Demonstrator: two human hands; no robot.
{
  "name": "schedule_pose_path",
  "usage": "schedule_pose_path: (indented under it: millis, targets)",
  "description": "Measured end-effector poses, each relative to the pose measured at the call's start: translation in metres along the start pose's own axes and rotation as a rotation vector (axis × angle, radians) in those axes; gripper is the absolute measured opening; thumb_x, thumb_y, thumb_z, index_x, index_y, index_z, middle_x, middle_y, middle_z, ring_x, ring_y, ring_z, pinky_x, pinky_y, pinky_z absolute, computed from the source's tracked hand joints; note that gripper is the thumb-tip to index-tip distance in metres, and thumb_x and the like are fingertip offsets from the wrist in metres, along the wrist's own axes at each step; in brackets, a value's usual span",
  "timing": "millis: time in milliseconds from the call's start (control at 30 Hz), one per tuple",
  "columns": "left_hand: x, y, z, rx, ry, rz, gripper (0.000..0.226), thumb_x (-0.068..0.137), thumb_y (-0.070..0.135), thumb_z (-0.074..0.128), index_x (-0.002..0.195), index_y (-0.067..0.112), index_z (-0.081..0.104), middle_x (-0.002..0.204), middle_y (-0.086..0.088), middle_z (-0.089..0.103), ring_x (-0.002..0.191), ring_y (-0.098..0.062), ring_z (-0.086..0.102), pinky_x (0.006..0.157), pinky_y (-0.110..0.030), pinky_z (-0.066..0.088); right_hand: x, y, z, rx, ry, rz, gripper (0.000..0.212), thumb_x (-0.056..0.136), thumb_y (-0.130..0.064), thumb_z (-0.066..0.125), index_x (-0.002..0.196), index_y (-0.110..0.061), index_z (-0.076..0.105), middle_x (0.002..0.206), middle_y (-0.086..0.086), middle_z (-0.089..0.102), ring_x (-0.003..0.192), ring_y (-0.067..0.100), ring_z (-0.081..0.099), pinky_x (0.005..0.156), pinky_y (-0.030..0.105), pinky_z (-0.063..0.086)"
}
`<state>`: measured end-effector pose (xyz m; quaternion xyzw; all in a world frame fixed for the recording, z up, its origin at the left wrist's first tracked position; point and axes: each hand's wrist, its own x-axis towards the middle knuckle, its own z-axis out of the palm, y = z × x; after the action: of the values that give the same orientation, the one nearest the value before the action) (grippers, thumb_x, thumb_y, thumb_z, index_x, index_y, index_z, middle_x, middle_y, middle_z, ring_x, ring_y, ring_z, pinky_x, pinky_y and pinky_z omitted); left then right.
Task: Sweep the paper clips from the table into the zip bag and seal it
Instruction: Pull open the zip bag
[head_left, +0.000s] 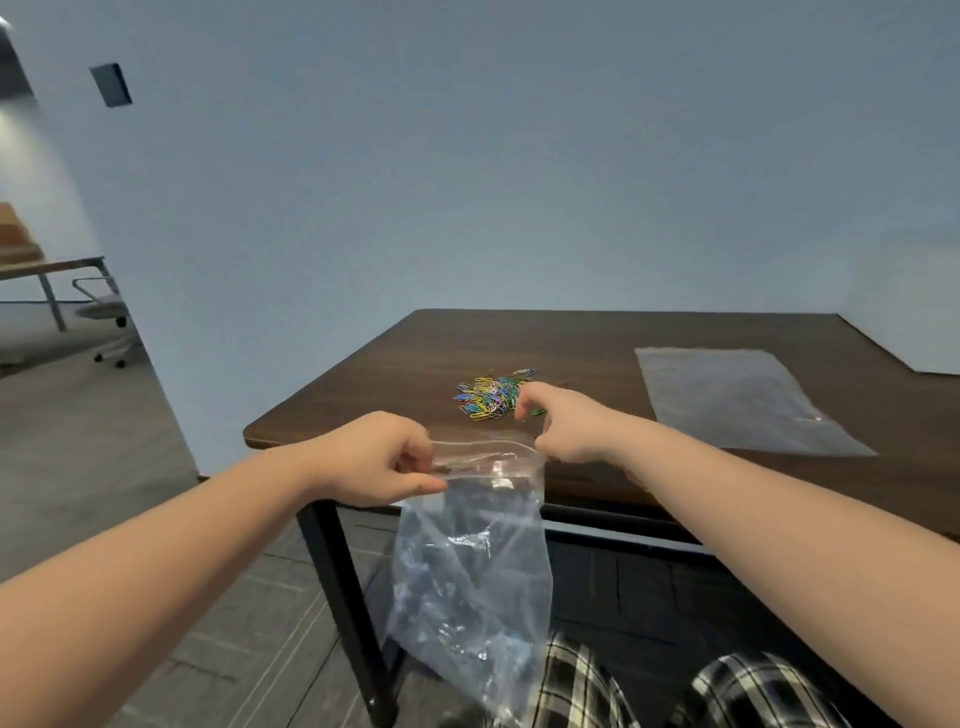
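- While both hands grip one clear zip bag (470, 561) at its top edge, it hangs off the near table (597, 338) edge at centre frame; its mouth looks parted.
- Left hand (376, 460) is closed, pinching the bag's left corner.
- Right hand (563, 426) is closed on the right corner.
- One heap of coloured paper clips (491, 393) lies on the tabletop just above the hands; too many to count.
- A second clear bag (737, 400) lies flat, right of frame.
- One office chair (106, 312) stands at far left.
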<state>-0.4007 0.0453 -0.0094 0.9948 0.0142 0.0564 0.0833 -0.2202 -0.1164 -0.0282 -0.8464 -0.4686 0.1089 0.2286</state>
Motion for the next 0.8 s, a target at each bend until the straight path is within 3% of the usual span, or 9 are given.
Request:
schedule_pose_path:
  millis: [133, 200, 233, 300, 400, 500, 633, 700, 800]
  targets:
    - [-0.024, -0.022, 0.012, -0.033, -0.125, -0.059, 0.02, 0.082, 0.034, 0.062, 0.072, 0.017, 0.062, 0.069, 0.013, 0.057, 0.065, 0.001, 0.051, 0.068, -0.022, 0.047, 0.0, -0.003, 0.009, -0.052, -0.083, -0.113, 0.017, 0.083, -0.002, 0.051, 0.093, -0.014, 0.045, 0.072, -0.005, 0.044, 0.069, 0.018, 0.041, 0.059, 0.029, 0.035]
    - [-0.03, -0.033, 0.017, -0.065, -0.194, -0.078, 0.008, 0.084, 0.02, 0.058, 0.087, 0.025, 0.065, 0.082, 0.013, 0.063, 0.076, 0.003, 0.056, 0.074, -0.019, 0.048, -0.002, -0.012, 0.012, -0.073, -0.148, -0.177, 0.011, 0.084, -0.005, 0.051, 0.089, -0.014, 0.055, 0.071, -0.008, 0.047, 0.064, 0.011, 0.041, 0.057, 0.023, 0.036]
    - [-0.033, -0.039, 0.019, -0.067, -0.227, -0.088, 0.018, 0.084, 0.011, 0.055, 0.09, 0.025, 0.066, 0.086, 0.016, 0.063, 0.079, 0.007, 0.056, 0.077, -0.017, 0.047, -0.001, -0.015, 0.013, -0.093, -0.178, -0.197, 0.012, 0.085, -0.007, 0.051, 0.086, -0.014, 0.061, 0.071, -0.01, 0.051, 0.063, 0.007, 0.043, 0.058, 0.021, 0.037]
    - [-0.034, -0.05, 0.024, -0.051, -0.271, -0.096, 0.022, 0.081, 0.001, 0.051, 0.078, 0.015, 0.067, 0.085, 0.019, 0.058, 0.078, 0.013, 0.053, 0.077, -0.018, 0.045, 0.0, -0.02, 0.017, -0.147, -0.212, -0.183, 0.02, 0.085, -0.01, 0.053, 0.084, -0.015, 0.072, 0.075, -0.01, 0.062, 0.064, 0.004, 0.049, 0.06, 0.02, 0.041]
    - [-0.033, -0.053, 0.025, -0.071, -0.264, -0.082, 0.016, 0.082, 0.017, 0.061, 0.069, 0.022, 0.069, 0.086, 0.016, 0.06, 0.076, 0.01, 0.055, 0.072, -0.011, 0.043, 0.002, -0.028, 0.022, -0.262, -0.212, -0.139, 0.023, 0.084, -0.014, 0.053, 0.086, -0.009, 0.075, 0.083, 0.003, 0.072, 0.067, 0.012, 0.057, 0.065, 0.028, 0.05]
    - [-0.032, -0.05, 0.027, -0.115, -0.225, -0.098, 0.021, 0.073, 0.043, 0.07, 0.067, 0.024, 0.07, 0.087, 0.007, 0.067, 0.078, -0.001, 0.06, 0.074, -0.016, 0.049, -0.005, -0.036, 0.029, -0.327, -0.333, -0.096, 0.028, 0.082, -0.009, 0.045, 0.086, -0.002, 0.072, 0.077, 0.012, 0.075, 0.055, 0.017, 0.064, 0.062, 0.029, 0.056]
    - [-0.029, -0.055, 0.037, -0.103, -0.182, -0.081, 0.034, 0.076, 0.041, 0.068, 0.058, 0.012, 0.065, 0.081, 0.004, 0.066, 0.072, -0.002, 0.059, 0.067, -0.01, 0.042, -0.013, -0.037, 0.054, -0.502, -0.422, -0.046, 0.034, 0.089, -0.017, 0.041, 0.074, -0.001, 0.068, 0.058, 0.005, 0.067, 0.053, 0.02, 0.066, 0.062, 0.028, 0.057]
    - [-0.03, -0.054, 0.042, -0.093, -0.219, -0.088, 0.036, 0.078, 0.041, 0.065, 0.052, 0.017, 0.06, 0.083, 0.004, 0.066, 0.074, -0.003, 0.059, 0.068, -0.011, 0.041, -0.011, -0.038, 0.065, -0.608, -0.433, -0.019, 0.037, 0.094, -0.023, 0.042, 0.064, -0.007, 0.058, 0.053, 0.001, 0.06, 0.049, 0.018, 0.062, 0.066, 0.031, 0.057]
    - [-0.033, -0.051, 0.047, -0.104, -0.252, -0.095, 0.039, 0.08, 0.039, 0.064, 0.044, 0.03, 0.051, 0.09, 0.007, 0.066, 0.08, 0.001, 0.059, 0.069, -0.002, 0.037, -0.008, -0.041, 0.079, -0.732, -0.388, 0.008, 0.032, 0.093, -0.031, 0.055, 0.067, -0.013, 0.049, 0.058, -0.004, 0.049, 0.055, 0.017, 0.052, 0.055, 0.031, 0.047]
